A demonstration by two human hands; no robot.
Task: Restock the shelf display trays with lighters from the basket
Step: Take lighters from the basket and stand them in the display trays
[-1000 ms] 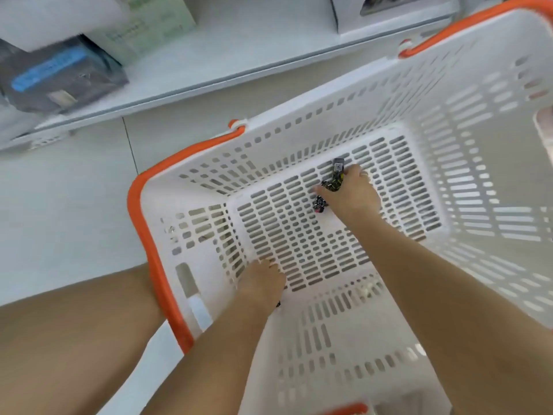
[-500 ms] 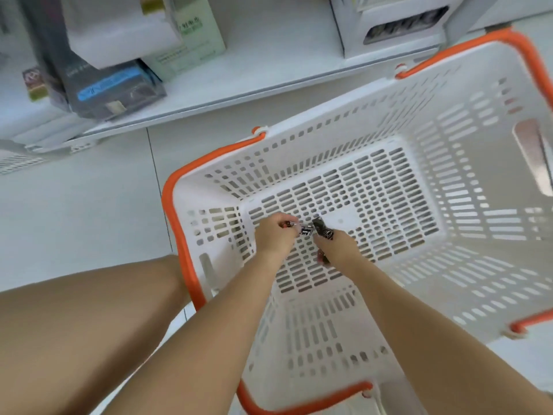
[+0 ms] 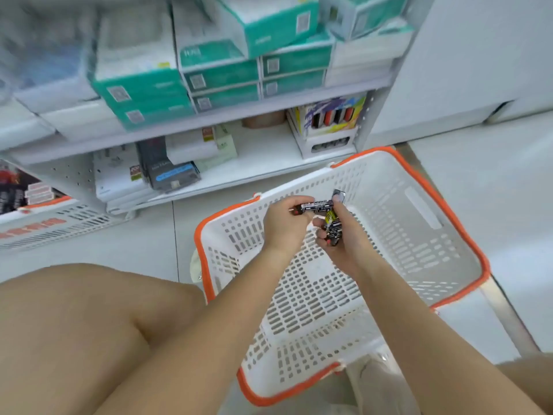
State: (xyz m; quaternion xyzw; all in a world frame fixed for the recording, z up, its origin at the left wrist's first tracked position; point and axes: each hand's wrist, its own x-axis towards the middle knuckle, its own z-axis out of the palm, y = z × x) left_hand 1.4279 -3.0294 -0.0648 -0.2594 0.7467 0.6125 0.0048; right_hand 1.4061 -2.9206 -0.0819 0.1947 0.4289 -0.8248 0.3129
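Note:
A white perforated basket with an orange rim stands on the floor in front of me, and no lighters show on its floor. Above its far side my left hand grips a black-and-white patterned lighter lying sideways. My right hand holds a small bunch of similar lighters, one with a yellow patch, their metal tops pointing up. The two hands touch at the lighters. On the lowest shelf to the back right stands a display tray with a colourful card and dark and red lighters in it.
A white shelf unit rises behind the basket, stacked with teal and white boxes. A dark box lies on the bottom shelf. Another orange-rimmed basket sits at the left. My bare knee fills the lower left.
Both hands have risen out of the basket's bottom with the lighters and come together. My view has tilted up, bringing the shelves and display tray into sight.

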